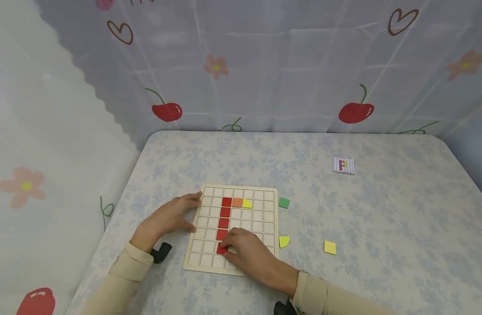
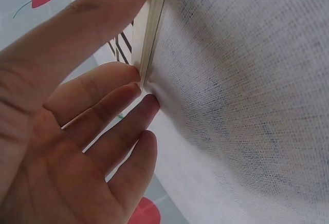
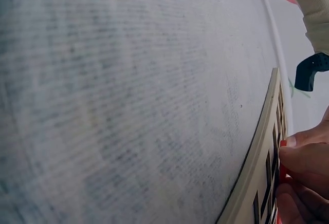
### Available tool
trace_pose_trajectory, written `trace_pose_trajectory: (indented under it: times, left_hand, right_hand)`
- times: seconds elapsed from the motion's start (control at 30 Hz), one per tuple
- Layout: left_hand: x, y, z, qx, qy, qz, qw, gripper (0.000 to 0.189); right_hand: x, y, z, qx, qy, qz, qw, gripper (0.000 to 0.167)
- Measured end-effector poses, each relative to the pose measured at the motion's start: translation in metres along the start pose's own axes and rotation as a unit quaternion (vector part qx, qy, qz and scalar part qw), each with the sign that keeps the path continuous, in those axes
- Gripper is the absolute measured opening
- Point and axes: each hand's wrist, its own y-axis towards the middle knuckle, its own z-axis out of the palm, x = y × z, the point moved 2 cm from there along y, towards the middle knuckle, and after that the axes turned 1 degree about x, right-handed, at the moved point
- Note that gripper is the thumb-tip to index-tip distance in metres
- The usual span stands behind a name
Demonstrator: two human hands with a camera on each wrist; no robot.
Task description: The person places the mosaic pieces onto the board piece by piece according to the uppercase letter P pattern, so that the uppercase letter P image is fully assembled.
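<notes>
A pale wooden grid board [image 1: 195, 259] lies on the table. Down one of its columns runs a line of red square tiles [image 1: 223, 222]. Beside the top one sit an orange square tile [image 1: 237, 202] and a yellow quarter-round tile [image 1: 247, 204]. My right hand [image 1: 250, 258] pinches the lowest red square tile [image 1: 220, 250] between thumb and fingers, at a cell in that same column; the right wrist view shows this red tile [image 3: 283, 168] close against the board. Along the board's left edge, my left hand [image 1: 168, 219] rests with fingers and thumb spread, fingertips touching the rim.
Just right of the board lie a green square tile [image 1: 284, 203] and a yellow quarter-round tile [image 1: 284, 242]. Farther right is a yellow square tile [image 1: 330, 247]. A small card with a coloured grid pattern [image 1: 344, 166] lies toward the back right of the flowered tablecloth [image 1: 402, 210].
</notes>
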Motion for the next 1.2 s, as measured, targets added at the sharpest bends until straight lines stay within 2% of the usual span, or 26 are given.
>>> trace_pose_trajectory:
  times: [0.3, 0.57, 0.7, 0.8, 1.0, 1.2]
  left_hand:
    - [-0.001, 0.001, -0.004, -0.006, -0.001, 0.008, 0.9999, 0.075]
    - [-0.002, 0.002, -0.002, -0.004, -0.004, 0.009, 0.9999, 0.078]
    - [-0.003, 0.001, -0.001, -0.002, -0.005, 0.007, 1.0000, 0.078]
    - [-0.002, 0.001, 0.001, -0.001, -0.008, 0.004, 1.0000, 0.078]
    - [0.000, 0.000, 0.002, -0.005, 0.000, 0.011, 0.9999, 0.079]
    - [0.001, -0.001, 0.003, -0.006, 0.003, 0.004, 1.0000, 0.079]
  right_hand:
    - [0.004, 0.006, 0.003, -0.012, -0.023, -0.004, 0.9997, 0.011]
    - [0.005, 0.006, 0.003, -0.006, -0.035, -0.008, 0.9993, 0.011]
    - [0.002, 0.004, -0.004, -0.011, -0.032, -0.015, 0.9993, 0.011]
    - [-0.005, 0.002, -0.016, -0.037, -0.035, -0.010, 0.9986, 0.012]
    - [-0.032, -0.002, -0.048, -0.099, -0.051, 0.051, 0.9925, 0.014]
    - [-0.065, -0.009, -0.074, -0.134, -0.062, 0.126, 0.9809, 0.018]
